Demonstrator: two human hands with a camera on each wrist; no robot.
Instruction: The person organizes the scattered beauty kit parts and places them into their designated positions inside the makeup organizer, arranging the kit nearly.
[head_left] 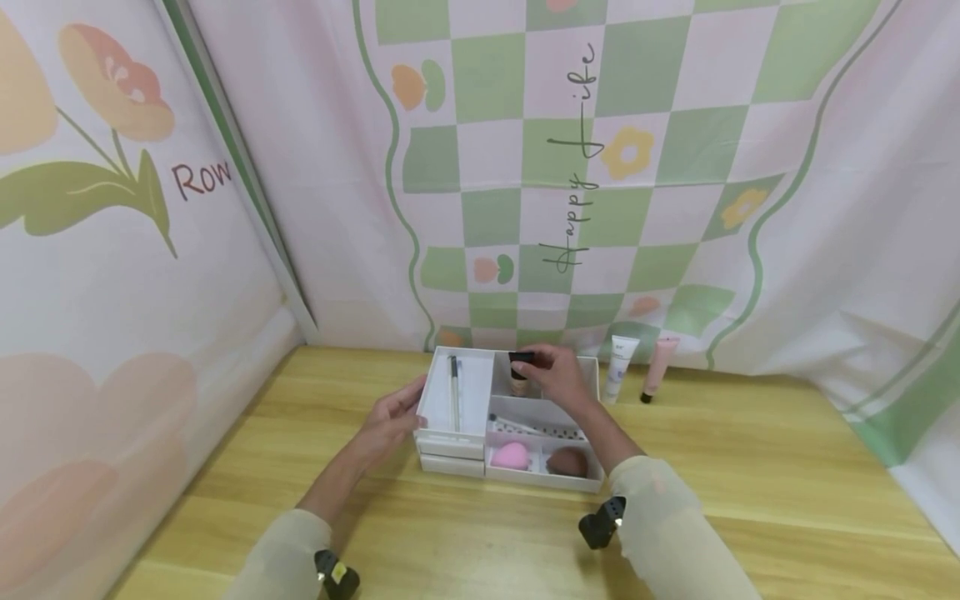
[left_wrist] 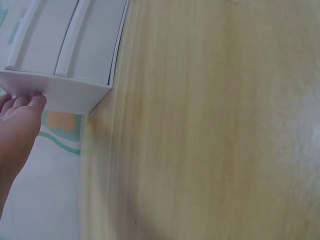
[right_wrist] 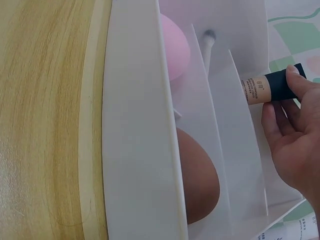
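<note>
A white cosmetics organizer stands on the wooden table, with drawers at its left front. My right hand pinches the black cap of a beige foundation bottle between thumb and fingers. The bottle is at the organizer's rear compartment, its lower end hidden behind a divider in the right wrist view. With its fingers against the organizer's left side wall, my left hand touches the box. A pink makeup sponge and a brown one lie in the front compartments.
A makeup brush lies in the middle compartment. Slim pencil-like sticks lie on the organizer's left top tray. Right of the box, a white tube and a pink tube stand near the patterned curtain.
</note>
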